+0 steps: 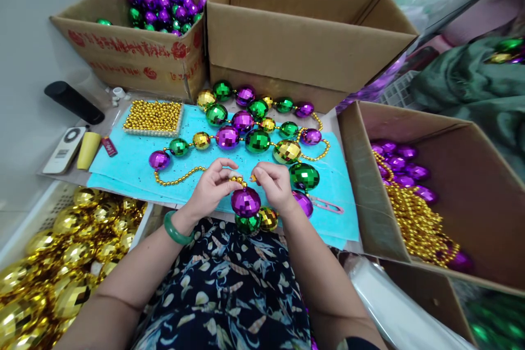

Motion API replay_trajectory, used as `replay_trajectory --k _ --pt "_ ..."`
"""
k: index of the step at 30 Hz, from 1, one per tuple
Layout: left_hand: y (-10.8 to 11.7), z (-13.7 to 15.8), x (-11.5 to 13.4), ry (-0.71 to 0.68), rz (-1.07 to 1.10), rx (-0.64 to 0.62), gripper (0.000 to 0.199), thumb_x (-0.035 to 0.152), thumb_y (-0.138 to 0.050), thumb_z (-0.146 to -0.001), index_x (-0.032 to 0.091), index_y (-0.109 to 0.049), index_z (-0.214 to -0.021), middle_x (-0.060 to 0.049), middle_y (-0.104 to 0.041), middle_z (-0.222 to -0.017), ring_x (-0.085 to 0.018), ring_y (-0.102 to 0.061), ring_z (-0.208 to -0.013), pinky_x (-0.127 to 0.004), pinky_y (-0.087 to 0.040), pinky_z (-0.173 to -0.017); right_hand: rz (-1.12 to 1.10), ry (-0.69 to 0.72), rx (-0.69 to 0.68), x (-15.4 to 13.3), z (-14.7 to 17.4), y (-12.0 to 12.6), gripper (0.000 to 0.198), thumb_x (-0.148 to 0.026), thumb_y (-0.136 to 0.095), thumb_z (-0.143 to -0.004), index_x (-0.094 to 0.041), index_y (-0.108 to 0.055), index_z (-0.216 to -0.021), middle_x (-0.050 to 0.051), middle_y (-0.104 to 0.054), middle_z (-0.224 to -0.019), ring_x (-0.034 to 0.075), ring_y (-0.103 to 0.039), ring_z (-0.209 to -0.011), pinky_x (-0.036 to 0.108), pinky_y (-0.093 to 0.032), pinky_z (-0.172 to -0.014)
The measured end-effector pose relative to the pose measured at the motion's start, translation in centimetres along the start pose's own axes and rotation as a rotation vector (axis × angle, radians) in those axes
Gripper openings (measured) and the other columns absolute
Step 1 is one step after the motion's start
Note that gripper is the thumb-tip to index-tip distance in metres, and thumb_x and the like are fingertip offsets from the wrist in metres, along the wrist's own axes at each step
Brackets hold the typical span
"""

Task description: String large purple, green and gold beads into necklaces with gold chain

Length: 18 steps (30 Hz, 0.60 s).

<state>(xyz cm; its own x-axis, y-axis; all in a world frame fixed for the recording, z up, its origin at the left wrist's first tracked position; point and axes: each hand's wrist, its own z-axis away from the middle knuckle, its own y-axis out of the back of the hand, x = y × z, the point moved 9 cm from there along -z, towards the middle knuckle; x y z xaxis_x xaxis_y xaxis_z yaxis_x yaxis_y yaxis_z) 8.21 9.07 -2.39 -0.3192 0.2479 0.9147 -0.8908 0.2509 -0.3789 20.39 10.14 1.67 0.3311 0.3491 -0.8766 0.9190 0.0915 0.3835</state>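
My left hand pinches the end of a string of small gold beads, right above a shiny purple ball. Close beside it, my right hand is closed, thumb against finger, on a tiny orange-gold piece too small to name. Under the hands hang a green ball and a gold ball. They belong to a garland of large faceted balls, including a big green ball, which lies looped across the blue cloth.
A tray of gold beads lies at the left, near a yellow cone and a black cylinder. Cardboard boxes line the back; another box stands right. A pink tool lies right of my hands. Gold balls fill a crate.
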Motion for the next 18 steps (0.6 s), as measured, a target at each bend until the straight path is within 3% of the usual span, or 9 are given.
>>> replay_trajectory --k 18 --pt "-0.6 0.1 0.1 0.005 -0.021 -0.002 0.037 0.020 -0.074 -0.067 0.019 -0.050 -0.096 0.004 -0.064 -0.072 -0.008 -0.058 -0.064 -0.021 -0.044 -0.061 0.290 0.305 -0.052 -3.2 -0.6 0.8 0.032 -0.028 -0.045 -0.086 -0.021 -0.048 -0.056 0.001 -0.050 -0.051 0.013 -0.045 -0.050 0.029 -0.031 -0.054"
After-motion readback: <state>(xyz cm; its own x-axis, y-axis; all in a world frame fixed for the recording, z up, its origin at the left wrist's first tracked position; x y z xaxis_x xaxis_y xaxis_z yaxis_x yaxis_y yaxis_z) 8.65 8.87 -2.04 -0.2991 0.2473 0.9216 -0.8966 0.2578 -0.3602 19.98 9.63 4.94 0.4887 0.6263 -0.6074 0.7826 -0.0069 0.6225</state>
